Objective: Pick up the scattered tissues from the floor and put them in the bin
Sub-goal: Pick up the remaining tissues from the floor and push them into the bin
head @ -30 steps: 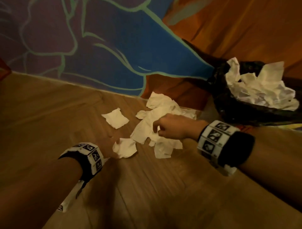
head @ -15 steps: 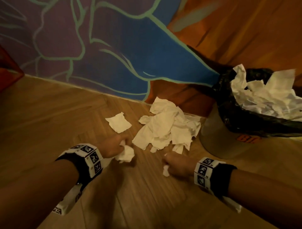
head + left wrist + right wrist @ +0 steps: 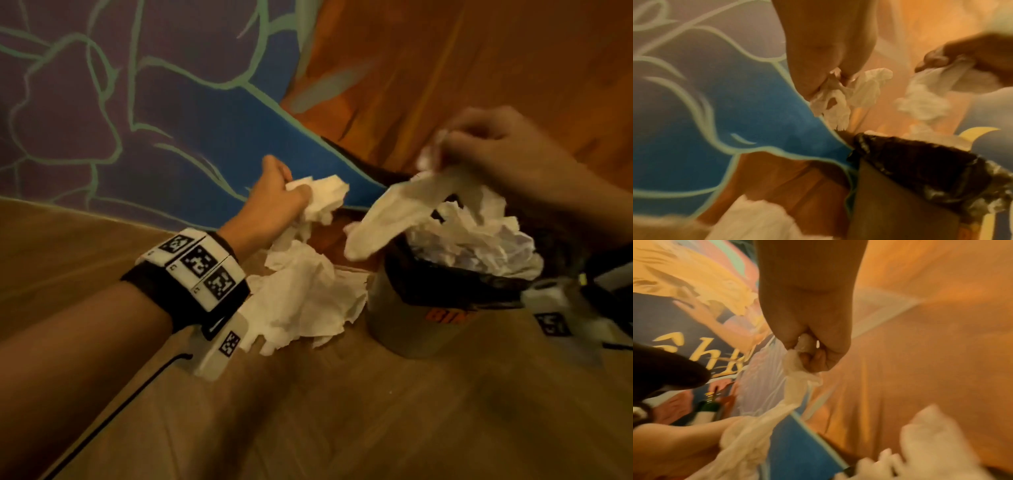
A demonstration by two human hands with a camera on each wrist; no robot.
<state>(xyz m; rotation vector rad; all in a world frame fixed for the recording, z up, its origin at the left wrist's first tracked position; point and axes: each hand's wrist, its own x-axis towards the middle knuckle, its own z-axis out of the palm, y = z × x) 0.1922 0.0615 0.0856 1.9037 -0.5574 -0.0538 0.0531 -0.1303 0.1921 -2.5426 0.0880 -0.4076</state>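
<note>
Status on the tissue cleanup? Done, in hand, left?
Done: the bin is already heaped with crumpled tissues. In hand: the right hand holds a long tissue over it; the left hand grips a wad beside it. Left: a pile of tissues on the floor.

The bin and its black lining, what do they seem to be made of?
The bin looks like dull grey metal or stiff plastic: smooth, matte, rigid wall with orange lettering; I cannot tell which. The black lining looks like thin glossy plastic film, crinkled and folded over the rim.
</note>
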